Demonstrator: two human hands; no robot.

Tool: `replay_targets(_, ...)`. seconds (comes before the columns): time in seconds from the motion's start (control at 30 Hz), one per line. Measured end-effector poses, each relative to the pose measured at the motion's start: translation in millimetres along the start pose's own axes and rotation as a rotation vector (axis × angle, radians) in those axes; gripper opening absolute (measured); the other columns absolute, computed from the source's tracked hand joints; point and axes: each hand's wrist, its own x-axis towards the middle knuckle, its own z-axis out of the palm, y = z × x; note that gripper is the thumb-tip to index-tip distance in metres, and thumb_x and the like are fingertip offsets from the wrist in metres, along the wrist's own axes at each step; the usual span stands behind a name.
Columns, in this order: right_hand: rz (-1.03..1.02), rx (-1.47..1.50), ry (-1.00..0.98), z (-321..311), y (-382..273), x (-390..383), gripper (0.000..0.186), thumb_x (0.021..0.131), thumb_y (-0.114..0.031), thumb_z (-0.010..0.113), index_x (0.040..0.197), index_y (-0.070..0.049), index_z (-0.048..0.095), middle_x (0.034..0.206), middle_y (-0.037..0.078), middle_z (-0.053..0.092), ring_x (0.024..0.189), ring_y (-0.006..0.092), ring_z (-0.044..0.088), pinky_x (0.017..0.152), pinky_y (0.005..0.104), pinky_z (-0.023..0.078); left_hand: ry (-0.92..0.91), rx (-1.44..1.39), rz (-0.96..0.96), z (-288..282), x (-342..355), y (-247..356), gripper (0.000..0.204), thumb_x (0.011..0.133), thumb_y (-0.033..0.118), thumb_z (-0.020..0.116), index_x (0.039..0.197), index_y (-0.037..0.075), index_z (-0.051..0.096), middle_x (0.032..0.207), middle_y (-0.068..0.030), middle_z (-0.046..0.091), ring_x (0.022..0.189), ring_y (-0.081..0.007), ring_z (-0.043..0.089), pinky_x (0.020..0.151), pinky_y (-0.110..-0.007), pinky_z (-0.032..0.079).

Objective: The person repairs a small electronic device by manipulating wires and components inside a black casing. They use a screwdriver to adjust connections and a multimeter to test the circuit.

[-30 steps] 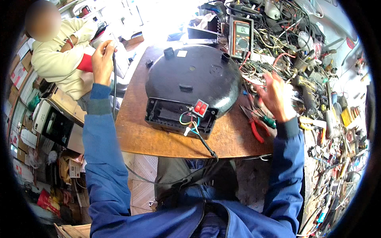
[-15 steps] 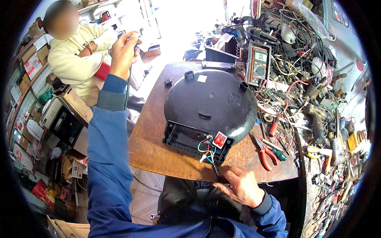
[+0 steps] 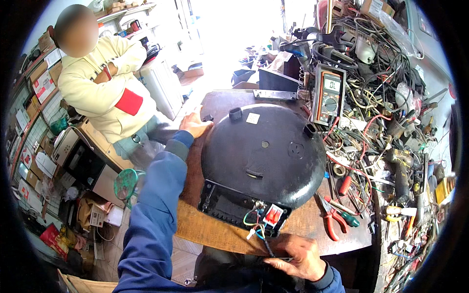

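A large round black appliance shell (image 3: 244, 161) lies underside up on the wooden table (image 3: 210, 227). At its near end is an open black compartment (image 3: 227, 205) with a red double rocker switch in a white frame (image 3: 273, 215) and several thin coloured wires (image 3: 254, 219). From these wires a black cable (image 3: 268, 248) runs to the table's near edge, where my right hand (image 3: 298, 256) is closed on it, fingers partly hidden. My left hand (image 3: 195, 124) reaches to the table's far left edge, fingers apart, beside a small black part (image 3: 208, 118).
A multimeter (image 3: 328, 95) stands right of the shell. Red-handled pliers (image 3: 333, 219) and a green-handled screwdriver (image 3: 348, 218) lie at the table's right. Tangled cables and tools crowd the right-hand bench. A person in a cream sweater (image 3: 97, 88) stands at the left by a green stool (image 3: 128, 184).
My left hand has come down from its raised place, where it held a dark cable, to beside the small black part. My right hand stays at the near edge with the cable.
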Motion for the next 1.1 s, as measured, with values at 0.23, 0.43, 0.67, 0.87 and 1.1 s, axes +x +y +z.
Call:
replay_targets(0.23, -0.035, 0.022, 0.004, -1.0, 2.9, 2.3, 0.032, 0.078, -0.022, 0.093, 0.091, 0.0, 0.074, 0.091, 0.015, 0.075, 0.083, 0.0309, 0.076, 0.072, 0.0389, 0.06, -0.216, -0.229, -0.016, -21.9, 6.6, 2.8, 0.056, 0.083, 0.035, 0.083, 0.127, 0.002, 0.072, 0.121, -0.0181, 0.075, 0.11, -0.0279, 0.073, 0.1, -0.037, 0.055)
replay_targets(0.43, -0.021, 0.057, 0.038, 0.8, 3.8, -1.4, 0.032, 0.078, -0.022, 0.094, 0.092, 0.0, 0.074, 0.094, 0.014, 0.076, 0.085, 0.0292, 0.076, 0.074, 0.0375, 0.06, -0.209, -1.181, -0.207, -72.1, -24.4, 19.9, 0.034, 0.108, 0.04, 0.06, 0.117, 0.008, 0.064, 0.1, -0.0071, 0.073, 0.081, -0.0143, 0.067, 0.07, -0.025, 0.053)
replay_targets(0.67, -0.025, 0.093, 0.102, 7.7, 3.6, -8.5, 0.035, 0.079, -0.024, 0.093, 0.093, 0.001, 0.074, 0.096, 0.015, 0.076, 0.085, 0.0289, 0.076, 0.073, 0.0372, 0.059, -0.309, -2.144, -0.296, -132.5, -85.1, 69.3, 0.04, 0.106, 0.034, 0.062, 0.122, -0.003, 0.065, 0.099, -0.0119, 0.065, 0.088, -0.019, 0.059, 0.087, -0.037, 0.053)
replay_targets(0.87, 0.009, 0.09, 0.111, 4.2, 3.4, -18.6, 0.035, 0.082, -0.026, 0.091, 0.096, 0.001, 0.074, 0.093, 0.016, 0.075, 0.079, 0.03, 0.073, 0.069, 0.0374, 0.056, -0.518, -2.365, -0.135, -178.3, -168.6, 151.1, 0.051, 0.107, 0.033, 0.059, 0.142, -0.004, 0.053, 0.117, -0.0166, 0.061, 0.099, -0.0223, 0.058, 0.096, -0.039, 0.053)
replay_targets(1.1, 0.038, 0.075, 0.084, -1.3, 3.6, -24.1, 0.031, 0.084, -0.025, 0.088, 0.1, -0.001, 0.075, 0.09, 0.016, 0.073, 0.079, 0.0318, 0.071, 0.069, 0.0397, 0.056, -0.409, -2.284, -0.204, -167.8, -204.0, 176.8, 0.042, 0.107, 0.028, 0.06, 0.134, -0.004, 0.058, 0.123, -0.0187, 0.064, 0.105, -0.0248, 0.063, 0.098, -0.041, 0.055)
